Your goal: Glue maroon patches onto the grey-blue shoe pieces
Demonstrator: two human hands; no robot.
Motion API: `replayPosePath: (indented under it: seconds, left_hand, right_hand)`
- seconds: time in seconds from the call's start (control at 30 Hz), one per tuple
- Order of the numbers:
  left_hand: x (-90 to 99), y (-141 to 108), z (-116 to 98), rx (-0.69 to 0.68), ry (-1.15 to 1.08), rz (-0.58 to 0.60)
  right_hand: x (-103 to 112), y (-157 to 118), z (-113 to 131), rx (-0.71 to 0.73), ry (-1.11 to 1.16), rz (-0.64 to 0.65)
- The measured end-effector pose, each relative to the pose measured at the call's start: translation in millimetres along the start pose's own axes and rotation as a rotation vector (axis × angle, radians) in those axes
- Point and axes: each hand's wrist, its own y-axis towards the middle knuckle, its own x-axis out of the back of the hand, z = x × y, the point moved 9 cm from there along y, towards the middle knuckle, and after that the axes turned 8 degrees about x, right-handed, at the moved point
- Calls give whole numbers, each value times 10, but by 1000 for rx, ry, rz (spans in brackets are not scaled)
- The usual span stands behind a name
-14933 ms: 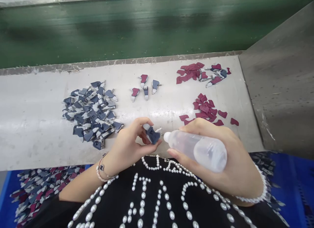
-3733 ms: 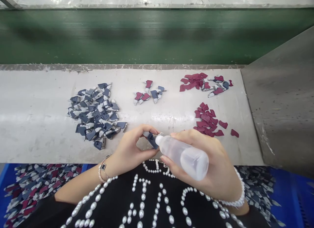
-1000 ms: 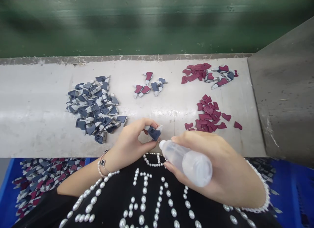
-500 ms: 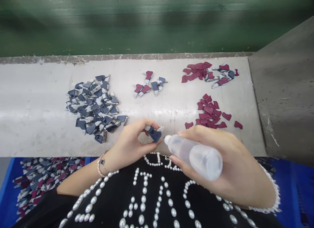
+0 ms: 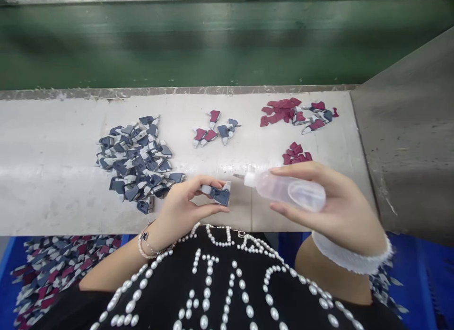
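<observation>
Between the thumb and fingers of my left hand (image 5: pixel 187 202) is a small blue-and-grey plastic part (image 5: pixel 220 195), its recessed blue face turned up. My right hand (image 5: pixel 329 202) is wrapped round a translucent squeeze bottle (image 5: pixel 283 189) with a white cap and a thin metal nozzle (image 5: pixel 239 176). The bottle lies nearly level, and its nozzle points left, just above and right of the part, apart from it. Left of my left hand lies a heap of similar blue-and-grey parts (image 5: pixel 136 160). Some maroon pieces (image 5: pixel 296 152) lie beyond my right hand, which partly hides them.
Mid-table sit a few parts (image 5: pixel 207 135), some with maroon faces. At the back right are a maroon pile (image 5: pixel 282 111) and more assembled parts (image 5: pixel 317 117). A metal panel (image 5: pixel 407 131) bounds the right side. Below the table edge, a blue bin (image 5: pixel 71 268) holds many parts.
My right hand has drawn the bottle up and to the right, away from the part, and levelled it. The part has turned in my left fingers. The view has shifted slightly.
</observation>
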Motion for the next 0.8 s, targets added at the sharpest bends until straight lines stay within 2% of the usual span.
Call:
replayPosePath:
  seconds: [0.13, 0.33, 0.4, 0.47, 0.63, 0.7, 0.8]
  left_hand:
    - [68, 24, 81, 40, -46, -33]
    - [84, 50, 209, 96, -139, -47]
    - [91, 47, 238, 104, -138, -53]
    - [102, 41, 258, 101, -133, -58]
    - [116, 36, 259, 31, -137, -47]
    - [93, 48, 274, 33, -144, -34]
    - [23, 78, 275, 47, -141, -5]
  right_hand:
    - [-71, 57, -530, -203, 67, -36]
    - [-480, 352, -979, -221, 21, 4]
    - [-551, 384, -1097, -234, -15, 40]
    - [-515, 326, -1176, -259, -73, 77]
    - [-128, -99, -1195, -362, -346, 134]
    - [-108, -241, -1173, -374, -426, 216]
    - [-207, -323, -1184, -372, -506, 325]
